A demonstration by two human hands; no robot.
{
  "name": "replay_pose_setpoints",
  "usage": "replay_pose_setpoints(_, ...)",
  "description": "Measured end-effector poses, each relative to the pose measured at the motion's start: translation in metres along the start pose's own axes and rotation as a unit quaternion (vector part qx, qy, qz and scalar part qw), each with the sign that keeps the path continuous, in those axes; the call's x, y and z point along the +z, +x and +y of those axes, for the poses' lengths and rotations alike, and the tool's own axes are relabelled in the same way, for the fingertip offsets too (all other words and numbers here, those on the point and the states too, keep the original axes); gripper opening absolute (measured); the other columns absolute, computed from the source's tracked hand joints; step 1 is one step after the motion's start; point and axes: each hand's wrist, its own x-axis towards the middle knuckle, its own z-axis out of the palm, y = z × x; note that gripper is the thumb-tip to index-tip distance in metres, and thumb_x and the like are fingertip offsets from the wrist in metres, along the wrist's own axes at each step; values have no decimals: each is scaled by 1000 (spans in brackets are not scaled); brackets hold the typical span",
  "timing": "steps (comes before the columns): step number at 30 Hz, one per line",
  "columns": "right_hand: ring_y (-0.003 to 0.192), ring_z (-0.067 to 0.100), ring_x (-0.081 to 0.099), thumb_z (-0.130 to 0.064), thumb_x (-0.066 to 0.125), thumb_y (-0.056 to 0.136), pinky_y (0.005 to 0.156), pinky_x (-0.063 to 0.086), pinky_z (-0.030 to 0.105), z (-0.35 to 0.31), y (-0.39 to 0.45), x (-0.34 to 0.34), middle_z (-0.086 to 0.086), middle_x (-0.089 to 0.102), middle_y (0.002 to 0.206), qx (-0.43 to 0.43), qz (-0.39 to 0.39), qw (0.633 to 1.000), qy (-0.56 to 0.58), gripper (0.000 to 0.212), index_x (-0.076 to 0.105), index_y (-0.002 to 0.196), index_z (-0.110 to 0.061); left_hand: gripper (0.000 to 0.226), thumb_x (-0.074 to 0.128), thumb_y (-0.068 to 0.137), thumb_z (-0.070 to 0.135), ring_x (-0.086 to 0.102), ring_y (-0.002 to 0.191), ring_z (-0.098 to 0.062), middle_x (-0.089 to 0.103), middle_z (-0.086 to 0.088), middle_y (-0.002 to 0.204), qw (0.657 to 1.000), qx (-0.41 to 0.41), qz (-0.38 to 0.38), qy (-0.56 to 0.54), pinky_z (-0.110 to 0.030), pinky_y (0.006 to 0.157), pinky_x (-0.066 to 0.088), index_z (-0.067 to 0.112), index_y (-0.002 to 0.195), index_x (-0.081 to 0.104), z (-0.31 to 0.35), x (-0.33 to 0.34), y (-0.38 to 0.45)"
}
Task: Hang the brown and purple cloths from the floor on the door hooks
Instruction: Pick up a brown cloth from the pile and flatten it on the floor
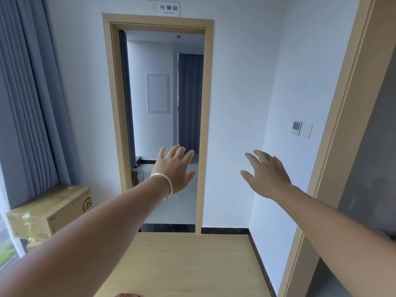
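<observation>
- My left hand and right hand reach forward, fingers spread wide, holding nothing.
- I see no brown or purple cloths and no door hooks.
- The doorway lies ahead, nearer my left hand; I judge they wait beyond.

White walls, open doorway, blue curtain, wooden floor.

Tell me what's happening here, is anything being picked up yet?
Not yet. A person stands facing an open doorway under a Linen Room sign, both arms stretched forward. The left hand, with a silver bangle on its wrist, and the right hand are open and hold nothing. No brown or purple cloth and no door hooks are in view.
</observation>
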Motion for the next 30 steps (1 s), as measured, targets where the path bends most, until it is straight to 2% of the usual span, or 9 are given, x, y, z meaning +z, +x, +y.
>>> replay_pose_setpoints(7, 145, 20, 16, -54, 32, 97, 117, 13, 42, 42, 75, 37, 5, 19, 158, -19, 10, 1000, 9, 62, 21, 150, -25, 64, 32, 96, 55, 16, 144, -24, 29, -4, 151, 1000, -10, -10, 10, -51, 116, 13, 23, 149, 16, 18, 34, 78)
replay_pose_setpoints(19, 145, 20, 13, -58, 29, 95, 117, 13, 43, 159, 181, 95, 5, 15, 159, -15, 5, 1000, -3, 67, 17, 152, -25, 61, 34, 96, 53, 17, 143, -23, 32, -3, 146, 1000, -15, -8, 3, -50, 116, 13, 22, 146, 22, 83, 87, 220)
replay_pose_setpoints(30, 145, 20, 13, -57, 32, 96, 117, 14, 43, 209, 259, 158, 5, 16, 158, -5, -3, 1000, 5, 65, 19, 151, -26, 62, 34, 96, 53, 16, 143, -23, 30, -3, 147, 1000, 11, -15, -10, -50, 116, 13, 22, 147, 19, 104, 172, 322)
